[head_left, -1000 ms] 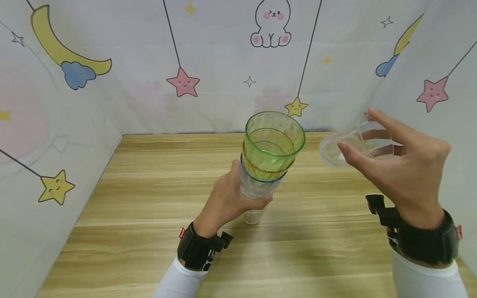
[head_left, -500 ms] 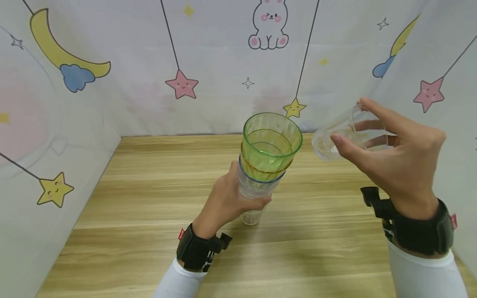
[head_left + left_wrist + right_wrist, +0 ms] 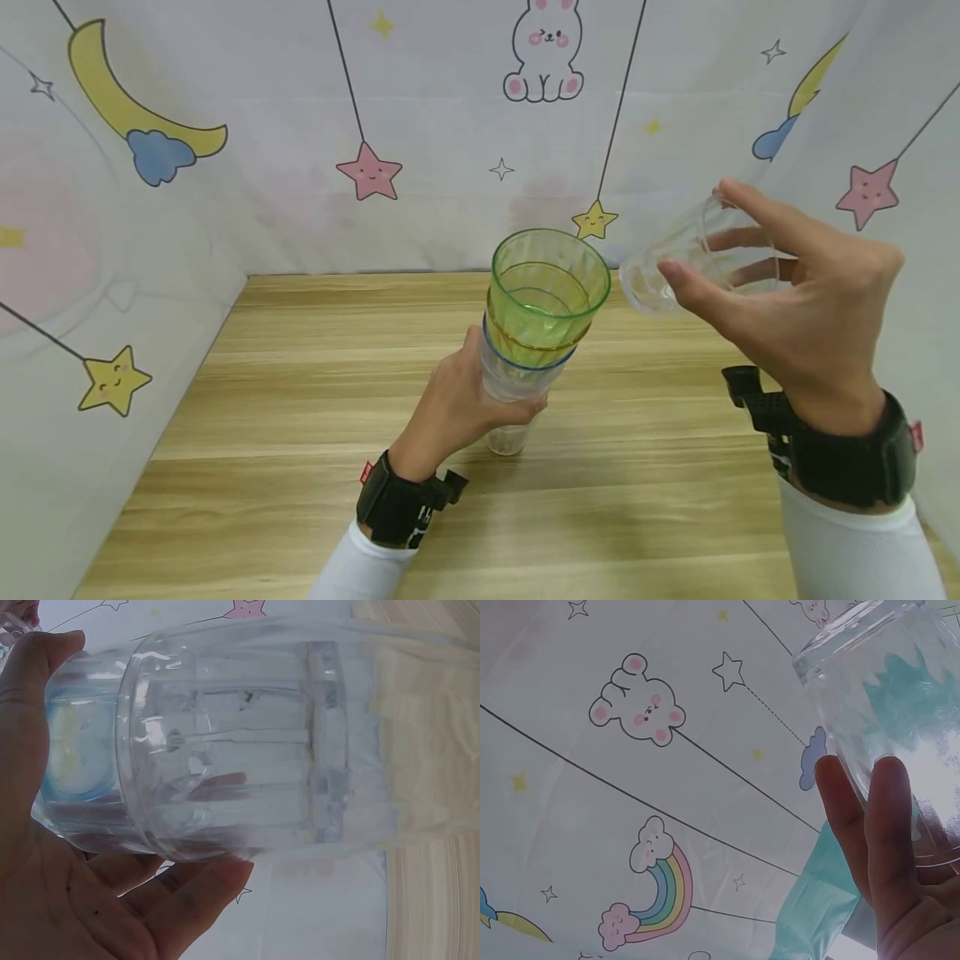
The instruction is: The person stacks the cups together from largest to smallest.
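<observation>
My left hand [image 3: 468,400] grips a tall stack of nested cups [image 3: 550,287] around its clear lower part. Green, amber and blue rims show from the top down, with clear cups below. In the left wrist view the clear cups [image 3: 247,742] lie across the palm, thumb on one side and fingers on the other. To the right, my right hand [image 3: 810,292] holds a single clear cup [image 3: 667,262], tilted with its base toward the stack. Fingers wrap the far side of this clear cup [image 3: 900,712] in the right wrist view. A small gap separates it from the stack.
A wood-grain table [image 3: 300,400] lies beneath both hands. White cloth walls [image 3: 435,100] printed with stars, moons and a rabbit rise at the back and both sides. Each wrist wears a black strap [image 3: 843,454] with a small camera.
My right hand has risen and shifted slightly left with the clear cup, bringing it nearer the stack. My left hand and its stack stay about where they were.
</observation>
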`<state>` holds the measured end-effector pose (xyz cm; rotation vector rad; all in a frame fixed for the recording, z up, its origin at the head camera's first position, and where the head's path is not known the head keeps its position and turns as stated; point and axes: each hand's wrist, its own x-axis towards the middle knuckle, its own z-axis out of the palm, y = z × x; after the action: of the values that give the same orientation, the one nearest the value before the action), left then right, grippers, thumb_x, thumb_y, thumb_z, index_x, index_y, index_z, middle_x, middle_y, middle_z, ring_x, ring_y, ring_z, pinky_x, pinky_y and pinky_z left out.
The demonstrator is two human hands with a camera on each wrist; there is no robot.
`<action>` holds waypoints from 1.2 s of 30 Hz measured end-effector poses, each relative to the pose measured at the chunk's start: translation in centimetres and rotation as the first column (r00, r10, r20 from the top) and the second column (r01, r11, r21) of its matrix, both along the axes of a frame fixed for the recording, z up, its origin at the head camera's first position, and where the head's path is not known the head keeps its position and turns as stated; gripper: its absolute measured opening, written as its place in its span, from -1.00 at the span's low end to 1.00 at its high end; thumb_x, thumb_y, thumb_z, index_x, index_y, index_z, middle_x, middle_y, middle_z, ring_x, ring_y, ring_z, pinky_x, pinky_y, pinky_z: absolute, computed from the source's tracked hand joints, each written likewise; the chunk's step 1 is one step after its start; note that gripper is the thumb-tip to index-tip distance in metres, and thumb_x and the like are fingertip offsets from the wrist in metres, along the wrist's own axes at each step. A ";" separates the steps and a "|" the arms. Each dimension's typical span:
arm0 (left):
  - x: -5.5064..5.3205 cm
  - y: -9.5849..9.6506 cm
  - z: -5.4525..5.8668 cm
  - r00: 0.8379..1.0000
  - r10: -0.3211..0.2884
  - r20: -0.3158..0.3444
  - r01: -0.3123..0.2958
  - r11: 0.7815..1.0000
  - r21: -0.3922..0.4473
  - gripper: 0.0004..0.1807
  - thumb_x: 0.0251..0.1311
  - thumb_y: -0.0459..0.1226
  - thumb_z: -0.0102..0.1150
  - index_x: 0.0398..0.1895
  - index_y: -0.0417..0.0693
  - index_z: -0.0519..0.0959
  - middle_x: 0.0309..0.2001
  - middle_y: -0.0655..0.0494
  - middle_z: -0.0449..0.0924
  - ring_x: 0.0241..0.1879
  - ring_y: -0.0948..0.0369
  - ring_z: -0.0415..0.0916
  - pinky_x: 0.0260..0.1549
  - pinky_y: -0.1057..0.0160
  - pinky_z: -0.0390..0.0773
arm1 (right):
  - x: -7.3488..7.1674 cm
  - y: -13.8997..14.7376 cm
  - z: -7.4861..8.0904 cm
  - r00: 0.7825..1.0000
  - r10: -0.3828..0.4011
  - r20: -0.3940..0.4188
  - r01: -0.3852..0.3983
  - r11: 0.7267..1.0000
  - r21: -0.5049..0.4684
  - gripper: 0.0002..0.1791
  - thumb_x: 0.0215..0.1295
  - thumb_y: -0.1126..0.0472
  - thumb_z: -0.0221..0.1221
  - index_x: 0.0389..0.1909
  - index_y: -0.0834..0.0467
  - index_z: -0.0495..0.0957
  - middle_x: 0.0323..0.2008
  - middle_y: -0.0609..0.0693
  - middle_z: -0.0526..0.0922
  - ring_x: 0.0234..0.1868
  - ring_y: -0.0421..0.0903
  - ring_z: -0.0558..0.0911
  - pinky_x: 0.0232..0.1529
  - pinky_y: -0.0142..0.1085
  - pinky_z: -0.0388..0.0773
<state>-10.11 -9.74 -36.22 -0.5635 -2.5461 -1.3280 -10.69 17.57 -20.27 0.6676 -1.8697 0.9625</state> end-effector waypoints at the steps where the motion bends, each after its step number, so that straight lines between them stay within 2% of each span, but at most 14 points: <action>1: 0.0 0.0 0.0 1.000 -0.001 -0.001 0.001 1.000 -0.001 -0.07 -0.18 0.05 0.63 0.22 0.03 0.26 -0.09 0.21 0.58 -0.13 0.29 0.59 -0.24 0.18 0.62 | 0.0 0.0 0.1 1.000 0.000 -0.003 0.000 1.000 0.003 -0.31 -0.18 -0.07 0.57 0.03 0.18 0.72 -0.17 0.18 0.75 -0.28 -0.44 0.68 -0.32 -0.68 0.48; 10: -0.1 0.0 0.0 1.000 -0.008 0.000 0.008 1.000 -0.001 -0.06 -0.16 0.06 0.61 0.24 0.04 0.25 -0.08 0.24 0.57 -0.11 0.30 0.59 -0.22 0.19 0.62 | -0.1 -0.8 1.0 0.999 0.018 -0.041 -0.018 1.000 0.014 -0.23 -0.17 -0.24 0.52 0.00 0.22 0.73 -0.20 0.21 0.75 -0.28 -0.44 0.68 -0.32 -0.68 0.47; 15: -0.1 -0.1 0.1 1.000 -0.016 0.007 0.016 1.000 0.005 -0.07 -0.15 0.06 0.61 0.24 0.06 0.24 -0.07 0.26 0.56 -0.10 0.31 0.58 -0.21 0.19 0.62 | 0.0 -1.3 1.3 0.998 0.039 -0.047 -0.039 0.999 0.014 -0.24 -0.19 -0.22 0.53 -0.01 0.23 0.74 -0.19 0.18 0.76 -0.29 -0.42 0.68 -0.34 -0.68 0.47; 19: 0.0 -0.1 0.0 1.000 -0.013 0.006 0.013 1.000 0.008 -0.08 -0.15 0.05 0.61 0.23 0.05 0.26 -0.08 0.24 0.57 -0.12 0.31 0.59 -0.23 0.19 0.62 | -0.1 -1.4 1.5 0.998 0.022 -0.066 -0.019 0.999 0.049 -0.27 -0.20 -0.17 0.54 0.01 0.19 0.74 -0.16 0.12 0.76 -0.29 -0.41 0.69 -0.34 -0.69 0.47; 21: 0.0 -0.1 -0.1 1.000 -0.012 0.007 0.012 1.000 0.009 -0.08 -0.15 0.05 0.61 0.23 0.05 0.26 -0.09 0.23 0.58 -0.13 0.31 0.59 -0.23 0.19 0.62 | -0.1 -1.4 1.6 0.997 0.011 -0.079 -0.006 0.998 0.067 -0.29 -0.22 -0.11 0.56 0.02 0.15 0.74 -0.15 0.08 0.76 -0.29 -0.36 0.70 -0.34 -0.69 0.46; 23: 0.0 -0.1 -0.1 1.000 -0.007 0.005 0.007 1.000 0.003 -0.08 -0.15 0.06 0.61 0.22 0.05 0.27 -0.10 0.23 0.58 -0.13 0.31 0.59 -0.24 0.19 0.61 | -0.1 -1.3 1.7 0.995 -0.008 -0.095 0.017 0.996 0.091 -0.29 -0.24 -0.06 0.58 0.04 0.11 0.73 -0.14 0.05 0.77 -0.30 -0.21 0.75 -0.33 -0.69 0.45; 26: -0.1 -0.1 -0.1 1.000 -0.002 -0.005 0.002 1.000 -0.005 -0.09 -0.16 0.07 0.61 0.21 0.05 0.28 -0.11 0.23 0.58 -0.14 0.31 0.59 -0.24 0.19 0.61 | -0.2 -1.2 2.0 0.993 -0.029 -0.110 0.041 0.994 0.102 -0.29 -0.23 -0.06 0.58 0.05 0.09 0.73 -0.14 0.02 0.77 -0.32 0.01 0.77 -0.32 -0.70 0.44; 28: -0.1 0.0 -0.1 1.000 0.001 -0.014 -0.001 1.000 -0.011 -0.10 -0.16 0.07 0.60 0.20 0.04 0.28 -0.11 0.24 0.58 -0.14 0.31 0.59 -0.24 0.20 0.62 | -0.2 -1.1 2.1 0.992 -0.045 -0.121 0.059 0.992 0.113 -0.28 -0.21 -0.11 0.57 0.06 0.10 0.72 -0.13 0.02 0.77 -0.33 0.09 0.77 -0.30 -0.71 0.42; 34: -0.1 0.0 -0.1 1.000 0.002 -0.020 -0.002 1.000 -0.008 -0.11 -0.16 0.06 0.61 0.18 0.04 0.29 -0.12 0.24 0.58 -0.15 0.30 0.59 -0.25 0.19 0.62 | -0.5 -1.3 2.6 0.992 -0.015 -0.128 0.025 0.997 0.075 -0.27 -0.24 -0.15 0.57 0.01 0.16 0.74 -0.15 0.05 0.77 -0.30 -0.16 0.75 -0.33 -0.71 0.44; 36: -0.1 0.0 -0.1 1.000 0.005 -0.017 -0.005 1.000 -0.007 -0.11 -0.17 0.07 0.61 0.18 0.04 0.29 -0.12 0.24 0.58 -0.15 0.30 0.59 -0.25 0.19 0.61 | -0.6 -1.4 2.7 0.991 -0.001 -0.132 0.009 0.998 0.062 -0.27 -0.26 -0.15 0.57 -0.01 0.16 0.75 -0.16 0.06 0.77 -0.31 -0.18 0.74 -0.33 -0.70 0.45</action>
<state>-10.23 -9.78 -36.33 -0.5668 -2.5384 -1.3076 -11.26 16.12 -17.59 0.7456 -1.7898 0.8387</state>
